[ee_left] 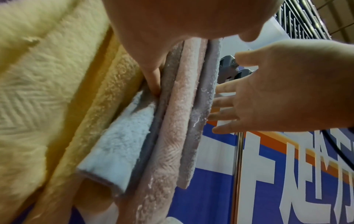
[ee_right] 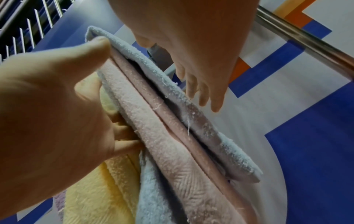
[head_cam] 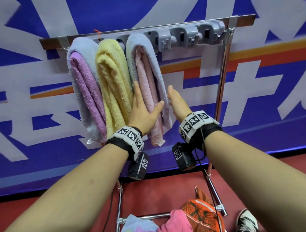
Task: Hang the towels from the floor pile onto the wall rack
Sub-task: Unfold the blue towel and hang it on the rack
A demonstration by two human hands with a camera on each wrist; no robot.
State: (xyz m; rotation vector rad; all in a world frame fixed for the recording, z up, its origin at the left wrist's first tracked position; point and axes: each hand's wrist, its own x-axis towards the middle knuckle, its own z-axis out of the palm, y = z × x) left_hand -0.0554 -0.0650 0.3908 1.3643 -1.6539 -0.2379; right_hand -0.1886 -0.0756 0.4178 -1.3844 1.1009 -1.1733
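Down at your feet, the floor pile [head_cam: 176, 222] of pink, orange-patterned and pale cloths lies against the stand's base bar, so part of the job is left; finish neatly up here first. Your left hand [head_cam: 144, 110] lies flat, fingers straight, on the blue-and-pink towel [head_cam: 146, 77], while your right hand [head_cam: 178, 101] hovers just beside its right edge with fingers extended, gripping nothing. Smooth downward with both palms, evening the folded layers without tugging, because this towel, the yellow towel [head_cam: 111, 83] and the purple-lined towel [head_cam: 84, 82] only drape over the wall rack [head_cam: 186, 35].
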